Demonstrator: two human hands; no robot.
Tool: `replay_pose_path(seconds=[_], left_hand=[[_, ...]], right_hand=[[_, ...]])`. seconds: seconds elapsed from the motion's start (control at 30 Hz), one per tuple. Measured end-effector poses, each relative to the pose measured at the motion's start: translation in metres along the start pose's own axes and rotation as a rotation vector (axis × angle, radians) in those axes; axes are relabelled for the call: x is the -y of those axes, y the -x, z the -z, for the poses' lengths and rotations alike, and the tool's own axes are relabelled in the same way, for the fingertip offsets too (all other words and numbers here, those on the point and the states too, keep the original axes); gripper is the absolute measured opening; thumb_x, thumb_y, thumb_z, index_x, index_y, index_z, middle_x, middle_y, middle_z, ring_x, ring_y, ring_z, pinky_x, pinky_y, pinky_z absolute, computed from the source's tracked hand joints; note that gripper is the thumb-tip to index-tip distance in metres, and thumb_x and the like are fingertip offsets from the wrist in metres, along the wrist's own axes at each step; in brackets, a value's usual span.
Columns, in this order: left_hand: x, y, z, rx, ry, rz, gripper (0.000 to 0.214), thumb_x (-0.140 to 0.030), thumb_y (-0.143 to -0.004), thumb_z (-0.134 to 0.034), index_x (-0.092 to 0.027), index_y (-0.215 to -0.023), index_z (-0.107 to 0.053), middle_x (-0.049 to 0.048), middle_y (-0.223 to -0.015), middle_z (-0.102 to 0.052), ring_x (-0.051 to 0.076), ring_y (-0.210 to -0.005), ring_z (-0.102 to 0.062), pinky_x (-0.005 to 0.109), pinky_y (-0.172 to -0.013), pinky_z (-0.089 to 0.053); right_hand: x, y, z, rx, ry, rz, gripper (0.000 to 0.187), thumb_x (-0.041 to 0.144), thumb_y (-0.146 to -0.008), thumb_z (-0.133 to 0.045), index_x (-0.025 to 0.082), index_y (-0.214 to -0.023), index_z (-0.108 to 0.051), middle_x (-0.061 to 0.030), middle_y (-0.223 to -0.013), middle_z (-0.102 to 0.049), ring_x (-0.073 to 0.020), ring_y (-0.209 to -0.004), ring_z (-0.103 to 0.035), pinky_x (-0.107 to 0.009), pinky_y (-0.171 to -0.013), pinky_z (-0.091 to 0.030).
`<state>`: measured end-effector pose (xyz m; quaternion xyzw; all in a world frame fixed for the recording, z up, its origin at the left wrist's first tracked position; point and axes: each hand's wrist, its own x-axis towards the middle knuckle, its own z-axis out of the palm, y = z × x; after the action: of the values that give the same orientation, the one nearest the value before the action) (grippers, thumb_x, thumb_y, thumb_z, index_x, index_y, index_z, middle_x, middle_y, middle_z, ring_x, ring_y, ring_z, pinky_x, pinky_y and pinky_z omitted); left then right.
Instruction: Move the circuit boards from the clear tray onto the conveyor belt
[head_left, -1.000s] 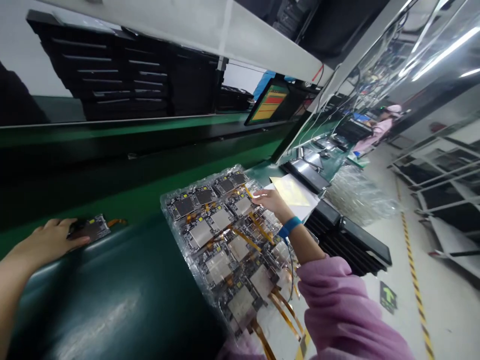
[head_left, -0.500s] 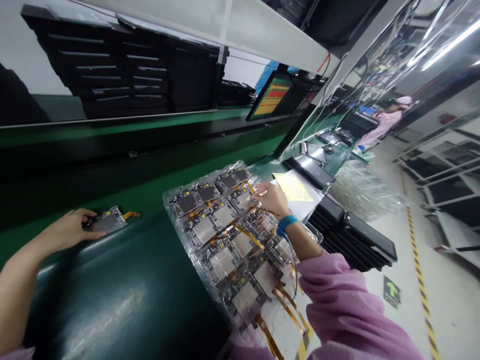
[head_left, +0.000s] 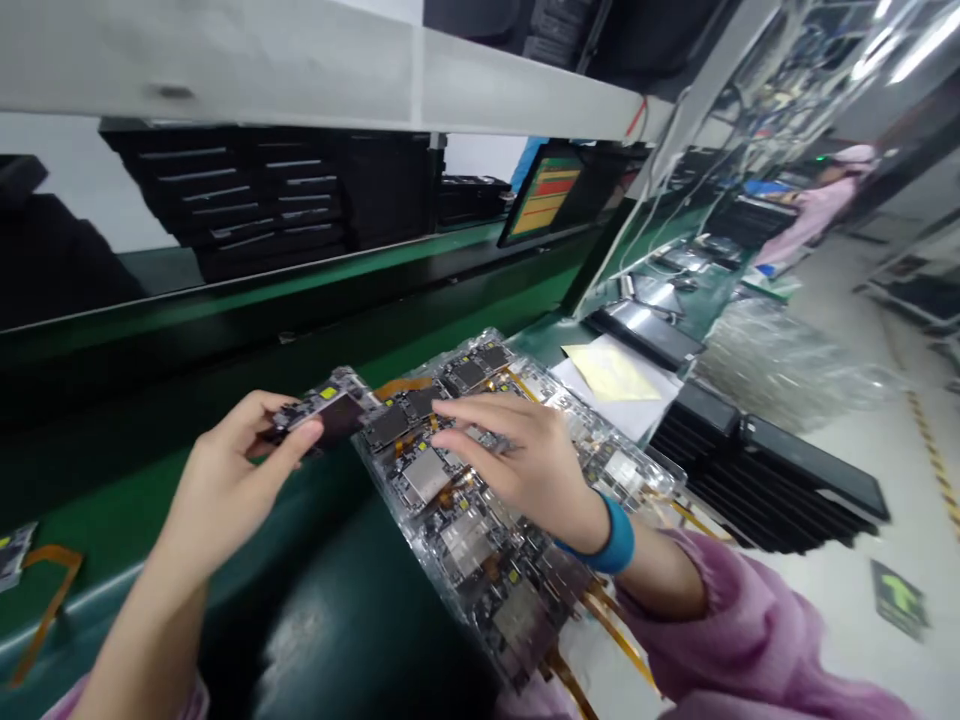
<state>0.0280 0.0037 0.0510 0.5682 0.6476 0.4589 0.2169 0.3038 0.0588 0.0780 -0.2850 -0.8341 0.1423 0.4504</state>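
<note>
My left hand [head_left: 244, 455] grips a bare circuit board [head_left: 334, 412] between thumb and fingers, raised over the bench near the tray's left corner. An orange flex cable [head_left: 405, 386] runs from this board toward the right. My right hand [head_left: 517, 450], wearing a blue wrist strap [head_left: 619, 535], hovers over the clear plastic tray [head_left: 431, 585], thumb and fingers apart and nothing between them. Several circuit boards [head_left: 425, 476] with metal shields and orange cables lie in rows in that tray. My right hand hides some of them.
Another board [head_left: 11, 560] with an orange cable lies at the far left. Beyond the tray are yellow paper [head_left: 611, 372], a stack of black devices [head_left: 810, 470] and clear plastic trays [head_left: 795, 370]. A monitor [head_left: 551, 195] stands behind; a person in pink [head_left: 817, 210] works farther off.
My left hand has moved right and up toward the tray, with a board in it. My right hand has drawn back left from the tray's far side, its fingers apart. The view has shifted slightly.
</note>
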Motion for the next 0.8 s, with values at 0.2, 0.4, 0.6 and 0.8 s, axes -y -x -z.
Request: replay_pose_path(seconds=[0.2, 0.4, 0.6, 0.8], left_hand=[[-0.039, 0.02, -0.054, -0.019, 0.121, -0.243, 0.022, -0.041, -0.09, -0.069, -0.022, -0.098, -0.061, -0.0031, -0.085, -0.07, 0.014, -0.073, -0.07, 0.023, -0.069, -0.058], [-0.039, 0.028, -0.077, -0.002, 0.113, -0.369, 0.017, -0.035, -0.092, -0.068, -0.023, -0.101, -0.061, -0.0025, -0.089, -0.072, 0.013, -0.077, -0.07, 0.02, -0.069, -0.056], [-0.027, 0.026, -0.093, 0.248, 0.112, -0.371, 0.031, -0.039, -0.1, -0.055, -0.027, -0.128, -0.052, 0.0017, -0.109, -0.073, 0.017, -0.095, -0.071, 0.027, -0.081, -0.058], [-0.013, 0.031, -0.111, 0.687, -0.192, -0.51, 0.044, -0.046, -0.102, -0.048, -0.023, -0.139, -0.052, 0.0102, -0.143, -0.058, 0.028, -0.136, -0.051, 0.049, -0.112, -0.045]], right_hand=[[0.002, -0.003, 0.012, -0.138, 0.001, -0.021, 0.012, 0.026, -0.092, -0.078, 0.027, -0.104, -0.078, 0.0005, -0.101, -0.075, -0.0205, -0.087, -0.071, -0.032, -0.081, -0.061], [-0.001, 0.005, 0.022, -0.138, 0.004, -0.112, 0.004, 0.027, -0.092, -0.076, 0.025, -0.096, -0.077, 0.0007, -0.089, -0.074, -0.0149, -0.064, -0.063, -0.028, -0.062, -0.054], [-0.03, -0.008, 0.055, 0.096, 0.101, -0.18, 0.012, 0.023, -0.093, -0.065, 0.02, -0.083, -0.07, -0.0031, -0.088, -0.067, -0.0163, -0.074, -0.061, -0.029, -0.065, -0.047], [-0.137, -0.022, 0.108, 0.418, 0.367, -0.585, 0.02, 0.02, -0.088, -0.054, 0.016, -0.073, -0.066, -0.0006, -0.07, -0.062, -0.0159, -0.066, -0.057, -0.027, -0.064, -0.044]])
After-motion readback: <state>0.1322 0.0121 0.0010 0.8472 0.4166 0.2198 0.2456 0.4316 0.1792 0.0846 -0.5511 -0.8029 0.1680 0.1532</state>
